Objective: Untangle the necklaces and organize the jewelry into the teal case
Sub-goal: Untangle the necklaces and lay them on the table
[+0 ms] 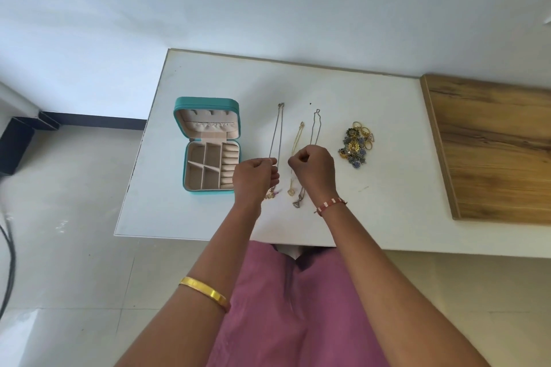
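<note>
Looking down at the white worktop (387, 188), we see three necklaces laid out side by side in long, nearly parallel lines. Our left hand (256, 177) has its fingers curled, and thumb and forefinger appear to pinch the silver necklace (278, 131) on the left, whose pendant end lies partly hidden under that hand. Our right hand (313, 170) is closed in a loose fist over the lower parts of the gold necklace (298, 137) and the grey necklace (315, 128); it seems to pinch a chain, but we cannot tell which one. Two pendants lie just below the right hand, near the wrist. The teal case (208, 146) sits open to the left of the necklaces, its lid tipped back and its beige compartments bare. Right of the necklaces, well apart from the case, a heap of rings and earrings (356, 144) rests on the worktop. A wooden board (492, 152) lies at the far right.
</note>
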`<state>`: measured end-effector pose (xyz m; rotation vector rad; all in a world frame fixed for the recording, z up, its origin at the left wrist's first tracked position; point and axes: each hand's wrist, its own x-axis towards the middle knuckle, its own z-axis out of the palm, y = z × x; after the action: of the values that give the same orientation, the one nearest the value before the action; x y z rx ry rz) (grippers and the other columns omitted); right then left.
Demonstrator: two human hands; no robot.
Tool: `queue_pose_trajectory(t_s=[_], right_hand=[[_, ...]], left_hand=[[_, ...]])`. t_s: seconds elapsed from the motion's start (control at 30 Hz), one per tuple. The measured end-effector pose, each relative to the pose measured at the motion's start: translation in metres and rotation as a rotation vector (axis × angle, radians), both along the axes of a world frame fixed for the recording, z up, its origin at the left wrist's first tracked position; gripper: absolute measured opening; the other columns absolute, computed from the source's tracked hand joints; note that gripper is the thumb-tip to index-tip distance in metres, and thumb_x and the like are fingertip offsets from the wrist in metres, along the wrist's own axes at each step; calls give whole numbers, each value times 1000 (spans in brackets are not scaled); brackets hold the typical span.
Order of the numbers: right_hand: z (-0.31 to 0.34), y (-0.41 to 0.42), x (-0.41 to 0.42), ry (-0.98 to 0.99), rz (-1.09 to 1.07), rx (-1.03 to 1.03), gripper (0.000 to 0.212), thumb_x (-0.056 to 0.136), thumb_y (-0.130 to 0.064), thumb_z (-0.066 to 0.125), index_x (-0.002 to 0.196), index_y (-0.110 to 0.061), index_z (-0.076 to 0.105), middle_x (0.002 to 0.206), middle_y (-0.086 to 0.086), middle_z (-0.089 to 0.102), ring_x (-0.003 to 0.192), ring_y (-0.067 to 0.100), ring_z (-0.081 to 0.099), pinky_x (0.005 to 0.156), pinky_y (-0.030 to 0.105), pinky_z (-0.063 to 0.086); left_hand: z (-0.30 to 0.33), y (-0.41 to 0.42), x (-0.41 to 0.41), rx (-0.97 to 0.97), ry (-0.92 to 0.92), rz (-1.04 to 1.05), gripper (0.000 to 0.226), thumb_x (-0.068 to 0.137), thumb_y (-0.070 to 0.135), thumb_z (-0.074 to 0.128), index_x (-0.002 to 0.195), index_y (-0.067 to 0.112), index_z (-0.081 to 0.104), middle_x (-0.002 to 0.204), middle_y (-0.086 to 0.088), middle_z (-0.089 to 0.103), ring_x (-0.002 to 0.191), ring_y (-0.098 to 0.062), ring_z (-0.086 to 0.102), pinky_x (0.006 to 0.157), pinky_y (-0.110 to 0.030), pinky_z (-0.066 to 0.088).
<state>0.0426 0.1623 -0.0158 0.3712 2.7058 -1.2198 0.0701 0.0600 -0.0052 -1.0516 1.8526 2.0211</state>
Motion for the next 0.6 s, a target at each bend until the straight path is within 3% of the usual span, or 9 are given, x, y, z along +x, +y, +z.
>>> queue_pose_trajectory(t_s=[0.17, 0.27, 0.4, 0.5, 0.6], right_hand=[[15, 2, 17, 39, 45, -122, 10, 82, -12, 62, 75, -5, 63, 62, -3, 56, 55, 4, 49, 48, 8, 35], [19, 3, 27, 68, 49, -122, 10, 82, -11, 62, 72, -10, 60, 60, -6, 53, 56, 6, 49, 48, 8, 36], [23, 2, 43, 95, 68, -103, 11, 83, -11, 59, 73, -9, 60, 59, -4, 51, 55, 9, 46, 51, 17, 37], [30, 3, 55, 95, 64, -127, 11, 82, -11, 60, 71, -12, 59, 58, -6, 51, 54, 11, 49, 55, 24, 43], [40, 3, 68, 97, 64, -132, 10, 81, -11, 59, 71, -8, 60, 62, 1, 56, 56, 12, 49, 54, 20, 38]], left_hand=[[7, 3, -15, -45, -56, -183, 36, 94, 24, 48, 67, 7, 65, 69, -8, 65, 67, -23, 61, 77, -33, 55], [11, 5, -21, -39, -108, -252, 38, 94, 30, 49, 69, 7, 64, 73, -10, 66, 73, -25, 63, 80, -33, 56], [20, 4, -15, 126, -106, -257, 22, 90, 19, 57, 77, 3, 63, 75, -7, 66, 66, -18, 62, 59, -22, 54], [30, 1, -9, 259, -67, -239, 14, 89, 12, 58, 79, 5, 64, 80, -6, 67, 71, -19, 63, 74, -29, 53], [45, -2, -2, 319, -29, -246, 11, 88, 10, 58, 80, 5, 65, 82, -10, 67, 76, -23, 64, 82, -33, 52]])
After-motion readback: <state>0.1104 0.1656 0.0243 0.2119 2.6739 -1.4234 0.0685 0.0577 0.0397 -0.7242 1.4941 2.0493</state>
